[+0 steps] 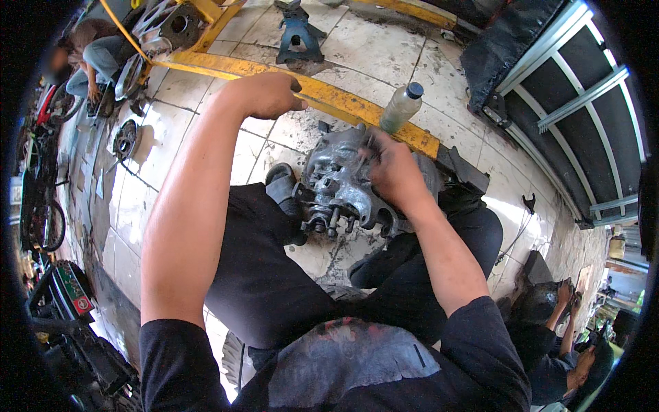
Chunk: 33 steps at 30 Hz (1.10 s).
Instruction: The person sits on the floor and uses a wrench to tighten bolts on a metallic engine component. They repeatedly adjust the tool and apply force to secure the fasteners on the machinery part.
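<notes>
Between my bent legs on the floor sits a dirty grey metal gearbox-like housing (336, 182), with bolts and a shaft end on its near side. My right hand (398, 172) is at its top right; its fingers are smeared by motion, and whatever they hold cannot be made out. Farther left, my left hand (264, 96) is closed over a yellow metal beam (343, 103), finger and thumb on either side of it. A cloudy plastic bottle (401, 110) with a dark blue cap stands upright by the beam, just beyond my right hand.
A blue-grey jack stand (298, 38) stands beyond the beam. At the left lies a round metal part (125, 139); a person (99, 62) crouches farther off. Motorcycles line the left edge. A dark panel with metal rails (576, 103) rises at right, and another person (556, 343) works at lower right.
</notes>
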Motion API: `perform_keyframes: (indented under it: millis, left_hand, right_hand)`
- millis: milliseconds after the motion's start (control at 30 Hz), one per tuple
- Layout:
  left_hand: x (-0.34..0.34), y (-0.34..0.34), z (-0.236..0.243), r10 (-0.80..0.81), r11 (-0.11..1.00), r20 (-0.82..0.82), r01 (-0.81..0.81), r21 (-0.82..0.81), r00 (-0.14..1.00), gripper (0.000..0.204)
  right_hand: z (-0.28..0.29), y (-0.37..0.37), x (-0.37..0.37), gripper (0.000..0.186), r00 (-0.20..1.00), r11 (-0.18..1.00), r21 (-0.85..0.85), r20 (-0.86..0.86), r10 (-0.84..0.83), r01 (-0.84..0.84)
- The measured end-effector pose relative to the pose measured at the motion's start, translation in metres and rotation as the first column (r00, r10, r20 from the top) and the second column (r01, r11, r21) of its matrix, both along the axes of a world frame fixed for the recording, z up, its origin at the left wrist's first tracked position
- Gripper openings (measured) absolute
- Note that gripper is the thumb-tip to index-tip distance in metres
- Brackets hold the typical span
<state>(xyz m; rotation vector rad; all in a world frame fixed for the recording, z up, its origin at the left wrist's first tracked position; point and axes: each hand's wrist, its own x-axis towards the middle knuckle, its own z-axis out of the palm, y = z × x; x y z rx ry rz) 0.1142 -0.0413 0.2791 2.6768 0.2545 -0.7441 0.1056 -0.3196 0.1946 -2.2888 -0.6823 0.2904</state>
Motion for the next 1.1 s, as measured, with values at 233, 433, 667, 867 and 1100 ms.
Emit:
perform_keyframes:
  millis: [233,433,667,867,1100]
  left_hand:
    - [-0.001,-0.011,0.008,0.021,0.999,-0.015,-0.021,0.035,1.000,0.062]
    - [0.002,-0.004,-0.001,0.031,0.999,-0.035,-0.032,-0.033,0.999,0.067]
    - [0.002,-0.003,0.000,0.016,0.999,0.000,-0.016,-0.042,1.000,0.066]
    - [0.000,0.001,0.000,0.003,1.000,-0.011,-0.003,-0.026,1.000,0.064]
    - [0.001,-0.005,0.005,-0.060,0.998,0.050,0.058,0.038,0.997,0.060]
  right_hand:
    - [-0.012,-0.006,0.015,0.024,0.996,0.999,0.018,-0.080,-0.046,0.047]
    - [-0.021,-0.018,0.032,0.024,0.976,0.972,0.092,-0.039,-0.213,0.216]
    - [-0.020,-0.018,0.006,0.024,0.982,0.980,-0.080,-0.039,-0.184,0.181]
    - [0.003,-0.028,0.007,0.026,0.985,0.988,0.020,-0.089,-0.149,0.151]
    - [-0.003,-0.022,-0.048,0.019,0.967,0.967,0.069,-0.090,-0.240,0.246]
